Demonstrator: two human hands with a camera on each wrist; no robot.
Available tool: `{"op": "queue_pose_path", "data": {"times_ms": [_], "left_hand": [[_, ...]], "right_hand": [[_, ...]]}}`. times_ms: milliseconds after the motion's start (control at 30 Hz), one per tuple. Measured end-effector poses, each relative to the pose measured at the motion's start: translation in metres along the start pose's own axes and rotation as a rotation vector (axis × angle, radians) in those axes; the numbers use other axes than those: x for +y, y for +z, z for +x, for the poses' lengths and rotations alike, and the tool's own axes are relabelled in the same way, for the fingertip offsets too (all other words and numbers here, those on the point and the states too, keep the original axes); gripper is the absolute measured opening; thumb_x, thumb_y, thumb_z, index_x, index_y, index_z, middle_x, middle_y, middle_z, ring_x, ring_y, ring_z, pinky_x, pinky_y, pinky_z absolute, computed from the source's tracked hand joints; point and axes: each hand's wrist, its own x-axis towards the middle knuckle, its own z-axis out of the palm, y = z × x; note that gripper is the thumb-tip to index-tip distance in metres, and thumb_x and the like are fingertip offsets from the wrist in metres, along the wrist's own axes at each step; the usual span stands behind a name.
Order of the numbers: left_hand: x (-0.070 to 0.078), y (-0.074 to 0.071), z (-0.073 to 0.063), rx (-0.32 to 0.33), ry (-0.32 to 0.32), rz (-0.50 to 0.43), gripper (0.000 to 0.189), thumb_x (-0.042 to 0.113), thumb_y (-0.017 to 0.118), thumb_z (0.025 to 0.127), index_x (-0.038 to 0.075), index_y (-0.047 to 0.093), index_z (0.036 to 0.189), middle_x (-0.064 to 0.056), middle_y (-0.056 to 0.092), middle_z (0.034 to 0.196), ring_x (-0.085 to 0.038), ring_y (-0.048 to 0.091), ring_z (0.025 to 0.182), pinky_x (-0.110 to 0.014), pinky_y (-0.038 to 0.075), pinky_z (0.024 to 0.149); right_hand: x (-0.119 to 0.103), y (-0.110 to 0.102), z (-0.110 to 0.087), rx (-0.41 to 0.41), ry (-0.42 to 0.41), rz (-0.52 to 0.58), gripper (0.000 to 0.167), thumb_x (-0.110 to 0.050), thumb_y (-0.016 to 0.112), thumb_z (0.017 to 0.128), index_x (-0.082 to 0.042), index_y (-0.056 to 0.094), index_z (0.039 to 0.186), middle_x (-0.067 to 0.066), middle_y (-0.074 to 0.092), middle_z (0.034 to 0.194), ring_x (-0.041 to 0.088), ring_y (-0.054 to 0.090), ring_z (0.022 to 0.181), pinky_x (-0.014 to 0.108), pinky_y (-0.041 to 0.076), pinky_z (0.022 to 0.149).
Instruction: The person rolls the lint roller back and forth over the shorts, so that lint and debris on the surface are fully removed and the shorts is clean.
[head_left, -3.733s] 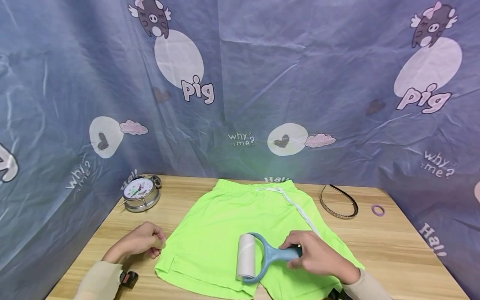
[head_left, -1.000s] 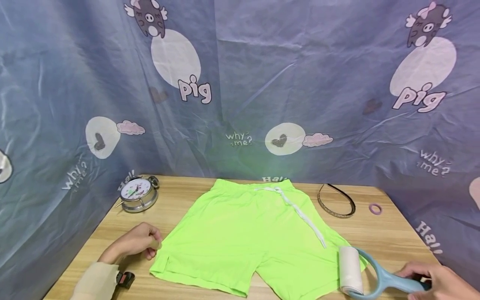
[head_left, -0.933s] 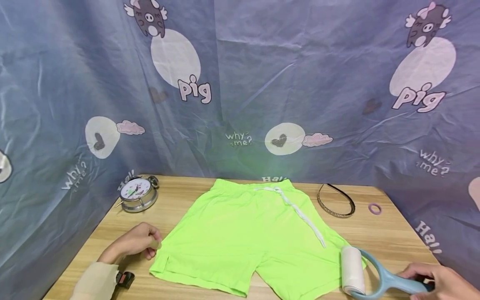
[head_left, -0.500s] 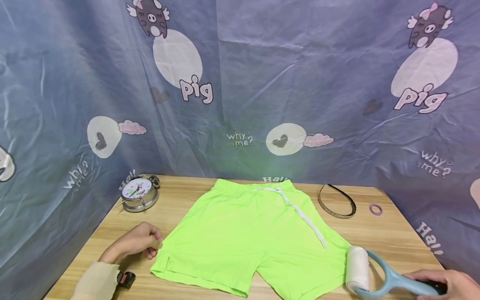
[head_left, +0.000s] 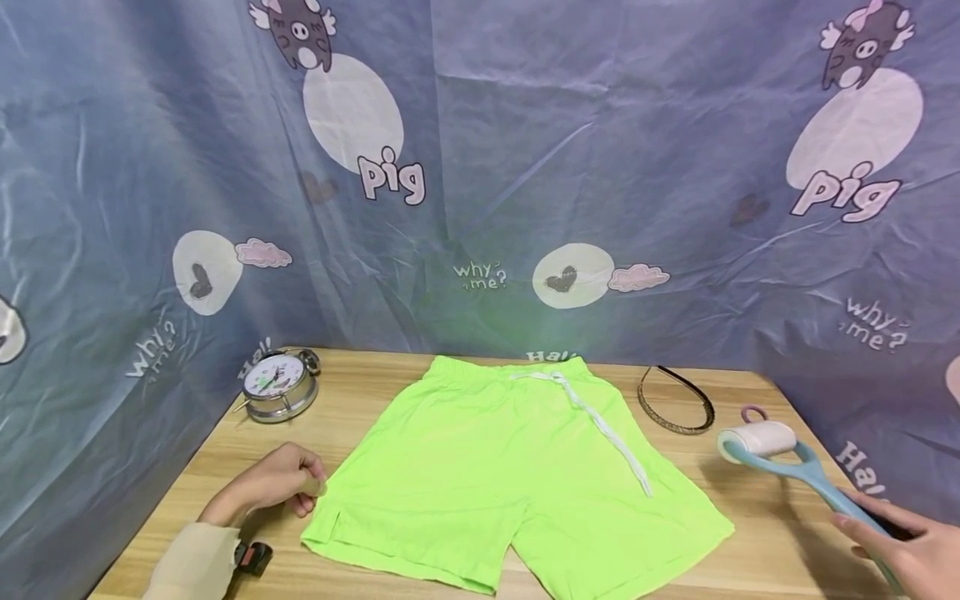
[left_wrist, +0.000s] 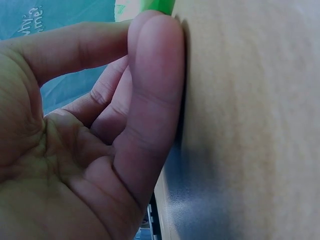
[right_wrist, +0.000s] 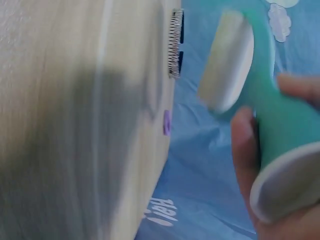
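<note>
Neon green shorts (head_left: 510, 467) lie flat on the table, waistband at the back, with a white drawstring (head_left: 600, 425). At their left leg edge, my left hand (head_left: 277, 483) pinches the fabric between thumb and finger; a bit of green cloth (left_wrist: 159, 6) shows at the fingertips in the left wrist view. My right hand (head_left: 911, 542) grips the blue handle of a lint roller (head_left: 813, 475), held up over the table right of the shorts. Its white roll (right_wrist: 230, 60) points away from me, clear of the table in the right wrist view.
An alarm clock (head_left: 281, 385) stands at the back left. Back right lie a dark headband (head_left: 678, 427) and a purple ring (head_left: 753, 410), partly behind the roller in the head view. Printed cloth (head_left: 495, 167) walls in the wooden table (head_left: 352, 375) at back and sides.
The lint roller went from the middle of the shorts to the right leg's edge, then lifted off rightward and turned its roll toward the back. The left hand stayed at the shorts' edge.
</note>
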Motion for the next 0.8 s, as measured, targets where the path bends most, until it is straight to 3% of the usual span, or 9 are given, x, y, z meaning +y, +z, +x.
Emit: {"op": "queue_pose_path", "data": {"times_ms": [100,133,267,333,567,633,700,733,800], "left_hand": [[0.0,0.001,0.001,-0.004,-0.002,-0.004,0.012,0.004,0.065,0.084,-0.007,0.064,0.091,-0.006,0.061,0.067,-0.014,0.062,0.059,-0.03,0.06,0.056],[0.0,0.002,0.001,-0.004,0.0,-0.004,0.012,0.004,0.065,0.084,-0.007,0.064,0.091,-0.006,0.062,0.067,-0.014,0.062,0.059,-0.03,0.06,0.056],[0.001,0.004,0.003,-0.003,-0.002,-0.007,0.012,0.004,0.065,0.084,-0.006,0.064,0.09,-0.006,0.062,0.067,-0.014,0.062,0.06,-0.03,0.06,0.056],[0.001,0.004,0.003,-0.001,-0.003,-0.006,0.011,0.004,0.065,0.084,-0.006,0.065,0.09,-0.006,0.062,0.067,-0.014,0.062,0.059,-0.03,0.06,0.056],[0.003,0.002,0.002,-0.005,-0.002,0.002,0.011,0.004,0.065,0.085,-0.006,0.065,0.089,-0.006,0.062,0.067,-0.014,0.062,0.059,-0.029,0.059,0.055],[0.003,0.002,0.002,-0.004,-0.004,0.004,0.011,0.004,0.065,0.085,-0.006,0.065,0.089,-0.006,0.062,0.067,-0.014,0.062,0.059,-0.029,0.059,0.056],[0.002,0.002,0.002,-0.002,-0.005,0.005,0.011,0.004,0.065,0.084,-0.006,0.065,0.089,-0.006,0.062,0.067,-0.014,0.062,0.059,-0.03,0.06,0.056],[0.002,0.003,0.002,-0.001,-0.006,0.005,0.011,0.004,0.064,0.084,-0.006,0.065,0.089,-0.006,0.062,0.067,-0.014,0.062,0.059,-0.03,0.06,0.056],[0.002,0.003,0.002,0.0,-0.006,0.004,0.011,0.004,0.065,0.084,-0.006,0.065,0.089,-0.005,0.062,0.066,-0.014,0.062,0.059,-0.03,0.06,0.056]], "right_hand": [[-0.004,0.004,0.002,0.055,0.079,-0.028,0.065,-0.016,0.065,0.096,0.013,0.037,0.147,0.044,0.064,0.107,0.019,0.066,0.056,0.035,0.056,0.053],[-0.005,0.005,0.003,0.069,0.099,-0.036,0.065,-0.015,0.066,0.095,0.012,0.037,0.146,0.039,0.068,0.095,0.024,0.066,0.056,0.037,0.056,0.052],[-0.006,0.007,0.006,0.11,0.151,-0.033,0.064,-0.016,0.065,0.094,0.011,0.039,0.145,0.022,0.068,0.065,0.018,0.06,0.051,0.033,0.05,0.047],[-0.005,0.008,0.006,0.12,0.151,-0.03,0.062,-0.018,0.065,0.094,0.01,0.041,0.144,0.014,0.067,0.059,0.012,0.056,0.049,0.03,0.047,0.046],[0.002,0.016,0.004,0.165,0.156,-0.019,0.061,-0.022,0.063,0.096,0.009,0.042,0.144,-0.005,0.054,0.046,0.018,0.046,0.044,0.031,0.037,0.045],[0.004,0.017,0.004,0.186,0.134,-0.052,0.059,-0.022,0.065,0.095,0.01,0.045,0.141,-0.002,0.055,0.048,0.02,0.045,0.045,0.031,0.036,0.047],[0.005,0.016,0.005,0.167,0.102,-0.152,0.059,-0.025,0.065,0.094,0.01,0.047,0.138,0.018,0.07,0.07,0.034,0.057,0.059,0.038,0.048,0.06],[0.005,0.014,0.005,0.149,0.086,-0.202,0.06,-0.027,0.066,0.094,0.01,0.047,0.138,0.023,0.069,0.075,0.036,0.057,0.06,0.042,0.049,0.065],[0.004,0.011,0.006,0.093,0.042,-0.321,0.065,-0.035,0.068,0.092,0.009,0.049,0.136,0.036,0.068,0.1,0.049,0.061,0.077,0.054,0.05,0.078]]}}
